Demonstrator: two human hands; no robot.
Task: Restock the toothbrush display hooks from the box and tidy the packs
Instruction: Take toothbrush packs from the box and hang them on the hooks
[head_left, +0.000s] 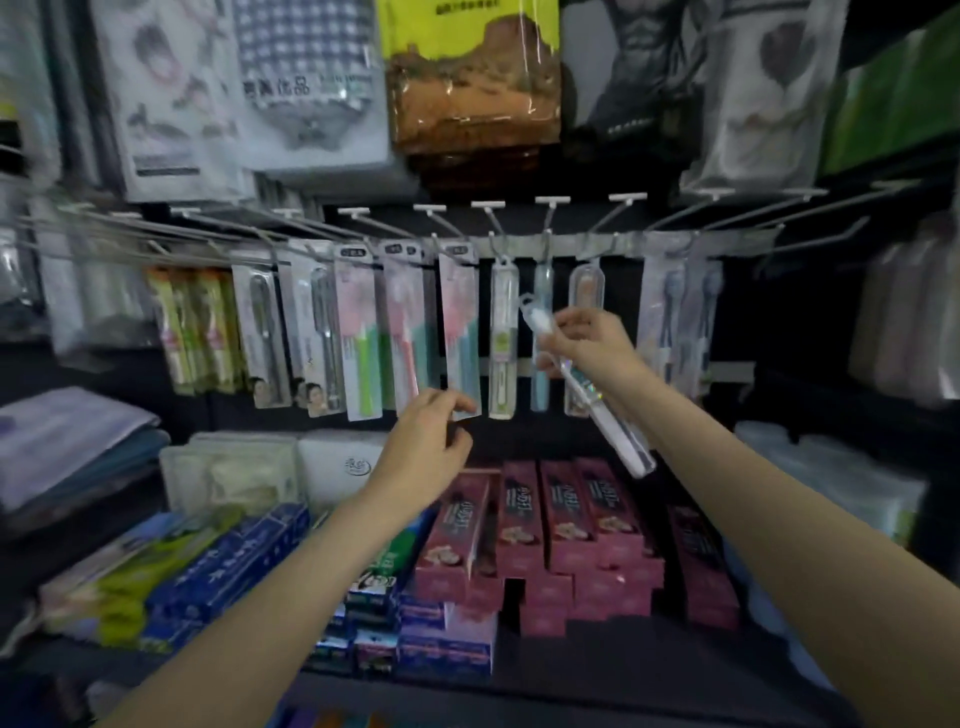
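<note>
A row of wire display hooks carries hanging toothbrush packs, among them a pink-and-teal carded pack and slim clear cases. My right hand grips a clear toothbrush case tilted diagonally, its hang tab up near the hooks. My left hand pinches the bottom corner of the pink-and-teal pack. The supply box is not in view.
Boxed toothpaste fills the shelf below: maroon boxes in the middle, blue boxes at left. Large bagged goods hang above the hooks. Folded cloths lie at far left, wrapped packs at right.
</note>
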